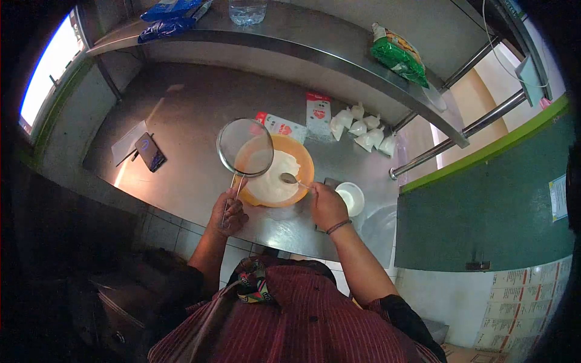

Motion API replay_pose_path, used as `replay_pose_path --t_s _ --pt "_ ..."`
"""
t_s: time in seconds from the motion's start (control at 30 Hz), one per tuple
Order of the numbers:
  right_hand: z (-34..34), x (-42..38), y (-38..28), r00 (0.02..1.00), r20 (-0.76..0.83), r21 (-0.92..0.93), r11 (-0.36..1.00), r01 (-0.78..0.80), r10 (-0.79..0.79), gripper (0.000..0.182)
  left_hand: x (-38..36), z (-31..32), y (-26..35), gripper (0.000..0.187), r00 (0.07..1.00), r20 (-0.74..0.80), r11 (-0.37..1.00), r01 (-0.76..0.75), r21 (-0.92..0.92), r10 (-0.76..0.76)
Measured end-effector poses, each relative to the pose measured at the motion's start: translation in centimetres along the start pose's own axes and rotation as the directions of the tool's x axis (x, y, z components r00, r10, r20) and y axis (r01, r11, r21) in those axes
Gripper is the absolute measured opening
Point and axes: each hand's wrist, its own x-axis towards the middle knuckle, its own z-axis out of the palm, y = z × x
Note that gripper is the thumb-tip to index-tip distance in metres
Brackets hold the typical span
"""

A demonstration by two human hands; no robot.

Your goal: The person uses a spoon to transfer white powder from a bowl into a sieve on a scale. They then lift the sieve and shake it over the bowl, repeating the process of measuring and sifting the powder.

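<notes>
My left hand [229, 212] is closed around the handle of a round wire-mesh sieve [246, 147], which is raised over the left side of an orange bowl [307, 158]. White powder [270, 184] covers the bottom of the bowl. A metal spoon [289, 178] is gripped in my right hand [328, 207], its head over the powder near the bowl's right side. Just right of that hand stands a white tub [350, 199] with something white inside, on a dark flat object partly hidden by my hand.
Behind the bowl lie red-and-white packets [318, 115] and several small tied bags of white powder [367, 128]. A phone [149, 152] leans on a stand at the left of the steel table [193, 97]. Overhead, a shelf [290, 51] holds a green packet [398, 57].
</notes>
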Motion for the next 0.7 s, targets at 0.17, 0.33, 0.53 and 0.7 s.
replay_pose_path --t_s 0.17,0.33,0.53,0.7 --pt "0.6 1.2 0.4 0.999 0.034 0.011 1.000 -0.002 0.002 0.026 0.2 -0.6 0.0 0.057 0.998 -0.062 0.999 0.030 0.041 -0.027" --pt "0.7 1.8 -0.1 0.998 0.055 0.041 0.999 -0.032 0.030 0.025 0.2 -0.5 -0.1 0.057 0.995 -0.092 0.998 0.044 0.037 -0.041" --pt "1.7 2.4 0.3 0.986 0.165 0.037 0.999 -0.011 0.005 0.026 0.2 -0.2 0.0 0.056 0.991 -0.134 0.982 0.036 0.186 -0.011" --pt "4.4 3.1 2.1 0.974 0.225 0.161 0.987 -0.029 -0.008 0.028 0.1 0.0 0.0 0.057 0.990 -0.139 0.984 0.053 0.173 -0.029"
